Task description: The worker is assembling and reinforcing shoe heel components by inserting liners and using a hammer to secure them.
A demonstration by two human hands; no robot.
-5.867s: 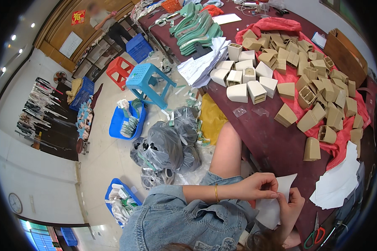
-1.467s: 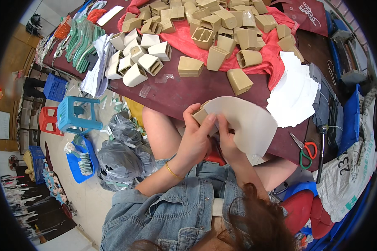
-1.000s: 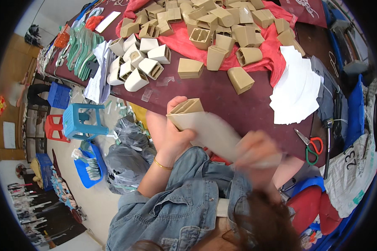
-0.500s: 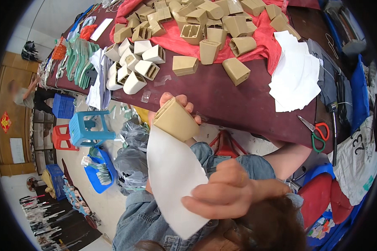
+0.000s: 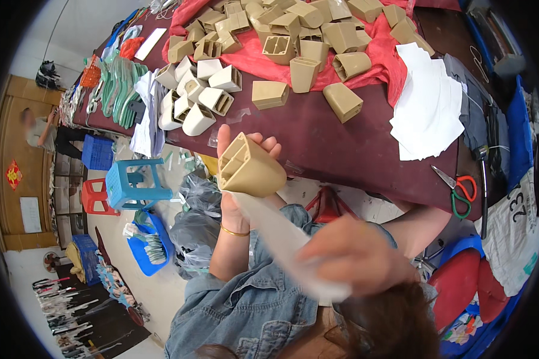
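My left hand (image 5: 233, 210), palm up and with a bracelet at the wrist, cradles a tapered tan hollow plastic block (image 5: 256, 170). Its ribbed open end faces up and left, and my fingertips show behind it. From the block's lower edge a white sheet (image 5: 272, 230) stretches down to the right. My right hand (image 5: 359, 257) grips the far end of that sheet in front of my denim clothing. Motion blurs this hand and the sheet's end. Whether the sheet is stuck to the block or only touches it, I cannot tell.
On the dark red table (image 5: 365, 143) lie several white blocks (image 5: 197, 119) and a heap of tan blocks (image 5: 308, 18) on red plastic. White sheets (image 5: 428, 102) and scissors (image 5: 461, 194) are at the right. Stools (image 5: 132, 185) stand left; a person (image 5: 42, 131) is farther off.
My right hand has moved right and slightly up, drawing the sheet into a narrow, slanted strip. The block has turned in my left hand, showing more of its hollow end.
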